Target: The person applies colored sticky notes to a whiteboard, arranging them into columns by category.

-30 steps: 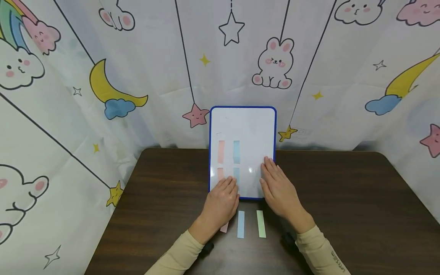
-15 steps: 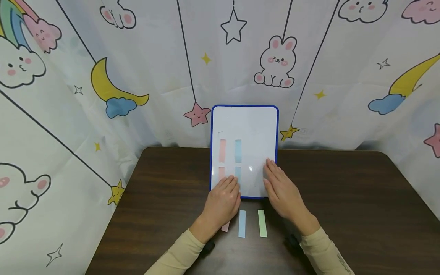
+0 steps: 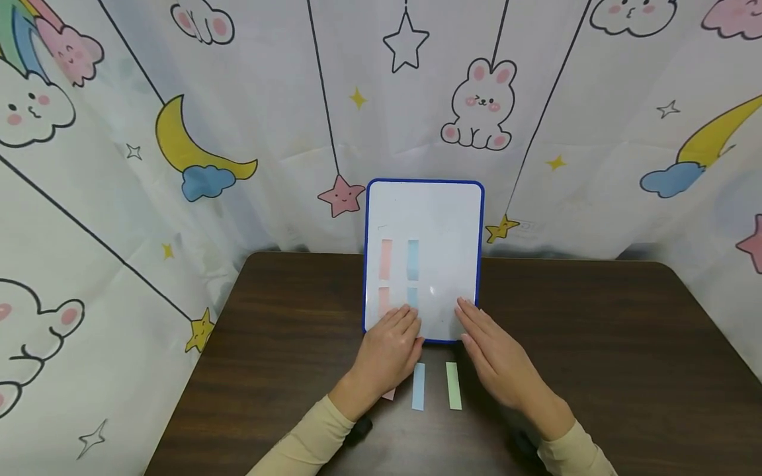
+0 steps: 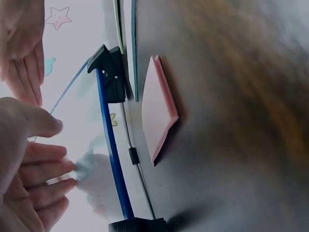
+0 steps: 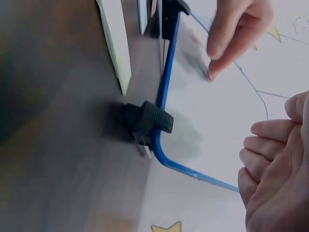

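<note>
A whiteboard (image 3: 446, 218) with a blue frame stands at the table's far edge. On it are pink strips (image 3: 386, 259) and blue strips (image 3: 413, 259) in two columns. My left hand (image 3: 389, 344) is over the lower left of the board, fingers loosely bent, partly covering the lower strips; contact is unclear. My right hand (image 3: 503, 360) is at the lower right corner with fingers extended and nothing in its grasp. Before the board lie a pink pad of sticky strips (image 4: 158, 116), mostly hidden under my left hand from above, a blue pad (image 3: 419, 387) and a green pad (image 3: 454, 385).
Black clip feet (image 5: 152, 121) hold the board's lower edge, as the wrist views show. The dark wooden table (image 3: 595, 330) extends to both sides. A white curtain (image 3: 268, 99) printed with moons, stars and rabbits hangs behind and beside it.
My right hand has slid down along the board's right side, toward me. My left hand has shifted slightly right. The strips and pads stay where they were.
</note>
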Demonstrator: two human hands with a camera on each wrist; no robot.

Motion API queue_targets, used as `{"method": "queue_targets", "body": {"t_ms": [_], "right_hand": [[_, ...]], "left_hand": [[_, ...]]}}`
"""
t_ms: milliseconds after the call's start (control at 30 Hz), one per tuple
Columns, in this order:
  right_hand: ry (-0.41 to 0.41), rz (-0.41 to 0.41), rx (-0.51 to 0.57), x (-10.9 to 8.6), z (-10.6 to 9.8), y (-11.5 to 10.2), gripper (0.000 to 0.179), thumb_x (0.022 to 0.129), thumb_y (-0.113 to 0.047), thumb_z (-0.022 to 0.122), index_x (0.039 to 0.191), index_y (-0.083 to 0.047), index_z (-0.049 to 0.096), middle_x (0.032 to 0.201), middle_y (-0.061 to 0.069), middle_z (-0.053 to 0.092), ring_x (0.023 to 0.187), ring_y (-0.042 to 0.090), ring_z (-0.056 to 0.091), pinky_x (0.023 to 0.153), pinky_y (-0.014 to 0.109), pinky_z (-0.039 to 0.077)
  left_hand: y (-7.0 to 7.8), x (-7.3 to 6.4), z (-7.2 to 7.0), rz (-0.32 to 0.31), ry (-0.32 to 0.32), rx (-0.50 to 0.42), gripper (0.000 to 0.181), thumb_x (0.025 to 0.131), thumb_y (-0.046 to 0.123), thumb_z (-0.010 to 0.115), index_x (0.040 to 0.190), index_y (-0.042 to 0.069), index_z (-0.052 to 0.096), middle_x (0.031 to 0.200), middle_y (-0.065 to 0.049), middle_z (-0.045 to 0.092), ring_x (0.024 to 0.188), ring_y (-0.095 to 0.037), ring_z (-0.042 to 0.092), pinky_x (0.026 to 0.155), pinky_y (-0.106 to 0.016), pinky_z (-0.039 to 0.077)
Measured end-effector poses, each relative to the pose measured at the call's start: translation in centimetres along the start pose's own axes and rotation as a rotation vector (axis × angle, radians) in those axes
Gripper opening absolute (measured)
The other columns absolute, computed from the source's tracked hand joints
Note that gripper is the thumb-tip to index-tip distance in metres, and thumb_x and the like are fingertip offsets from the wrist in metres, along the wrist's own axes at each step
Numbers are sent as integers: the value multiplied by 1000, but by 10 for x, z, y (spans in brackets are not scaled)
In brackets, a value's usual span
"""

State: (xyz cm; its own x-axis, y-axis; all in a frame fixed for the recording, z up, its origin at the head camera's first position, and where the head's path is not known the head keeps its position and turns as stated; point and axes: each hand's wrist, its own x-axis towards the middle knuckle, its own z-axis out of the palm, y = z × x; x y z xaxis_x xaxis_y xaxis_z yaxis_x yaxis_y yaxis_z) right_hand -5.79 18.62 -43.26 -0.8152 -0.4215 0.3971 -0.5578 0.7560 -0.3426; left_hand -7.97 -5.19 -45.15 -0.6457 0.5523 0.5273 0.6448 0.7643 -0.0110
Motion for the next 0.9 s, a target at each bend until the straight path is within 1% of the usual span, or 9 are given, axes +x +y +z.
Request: {"method": "queue_targets", "body": {"t_ms": [100,233,367,467,567,667,767,800,900], "right_hand": [[-29,-9,13,-10,-2,-5,47,104,-15,55,148,-4,52,159,10,47,146,27,46,123,8,4],[-41,-25,10,-25,-4,-11,43,102,-14,57,144,-4,58,153,8,54,140,29,53,123,7,7],[-51,-25,4,-39,-6,-14,39,101,-14,59,139,-5,63,149,5,59,135,31,58,122,6,8],[-88,11,16,-48,-6,-14,37,103,-16,58,138,-7,63,149,3,59,135,34,57,121,4,7],[-159,80,37,-56,-5,-14,38,106,-23,54,141,-11,62,152,-2,56,139,32,54,117,1,7],[-231,134,26,-62,-4,-14,40,108,-31,50,143,-15,61,153,-7,53,142,27,52,121,16,26],[-278,163,11,-65,-3,-14,41,109,-36,47,143,-18,61,154,-9,52,143,25,51,116,40,43],[-292,167,13,-66,-3,-14,42,109,-37,45,143,-18,61,154,-9,52,143,25,51,114,48,45],[-349,188,48,-68,-4,-14,45,110,-40,41,145,-18,59,156,-6,50,144,26,49,113,54,46]], "left_hand": [[4,0,-1,22,-12,-43,30,95,24,70,117,5,75,126,-9,74,121,-23,69,107,-36,54],[13,-1,0,59,-66,-105,33,97,28,68,121,6,74,129,-7,72,125,-20,67,109,-34,52],[23,-2,-3,94,-149,-143,38,100,35,65,125,8,73,132,-5,70,127,-18,65,110,-32,51],[30,-2,-5,115,-232,-156,45,101,43,62,128,8,71,136,-6,69,130,-19,63,112,-32,49],[36,-3,-6,126,-330,-172,54,101,50,58,133,7,67,140,-6,66,134,-20,60,115,-33,47],[41,-5,-5,141,-405,-168,60,101,54,56,137,7,64,143,-6,64,137,-20,57,117,-33,44],[45,-6,-3,154,-443,-143,61,100,56,55,138,9,64,144,-5,63,138,-19,57,118,-33,43],[46,-6,-3,159,-450,-135,61,100,57,55,137,9,65,143,-5,63,137,-19,57,117,-33,44],[48,-7,0,163,-470,-122,60,99,57,56,136,11,65,142,-4,64,136,-17,58,116,-31,44]]}}
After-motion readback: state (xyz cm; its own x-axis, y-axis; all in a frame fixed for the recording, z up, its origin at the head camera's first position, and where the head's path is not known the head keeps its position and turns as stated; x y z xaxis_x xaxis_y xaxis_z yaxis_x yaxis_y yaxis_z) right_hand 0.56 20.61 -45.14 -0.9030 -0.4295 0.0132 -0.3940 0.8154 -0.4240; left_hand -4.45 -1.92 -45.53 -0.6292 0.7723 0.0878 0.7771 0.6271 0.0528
